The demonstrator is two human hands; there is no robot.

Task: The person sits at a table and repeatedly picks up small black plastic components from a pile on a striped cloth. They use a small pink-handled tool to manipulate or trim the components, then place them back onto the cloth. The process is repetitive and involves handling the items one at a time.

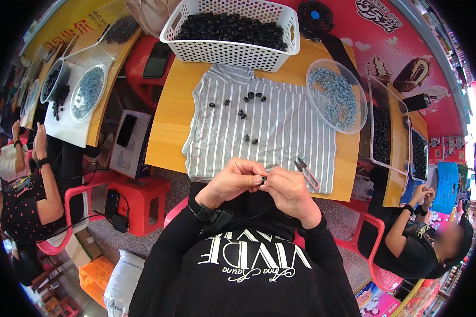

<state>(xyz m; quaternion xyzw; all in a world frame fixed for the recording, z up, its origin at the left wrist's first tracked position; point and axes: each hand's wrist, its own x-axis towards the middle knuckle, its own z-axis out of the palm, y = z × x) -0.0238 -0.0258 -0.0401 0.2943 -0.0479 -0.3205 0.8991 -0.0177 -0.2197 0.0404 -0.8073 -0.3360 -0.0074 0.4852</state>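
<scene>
The left hand (pixel 237 180) pinches a small black plastic piece (pixel 263 180) at its fingertips; the right hand (pixel 291 193) pinches closely beside it, contents unclear. A steady left grip should help fine alignment.

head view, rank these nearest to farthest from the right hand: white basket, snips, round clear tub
From the right hand:
1. Snips, just to its right, on the striped cloth
2. Round clear tub, farther up and right
3. White basket, at the table's far side, up and left
</scene>
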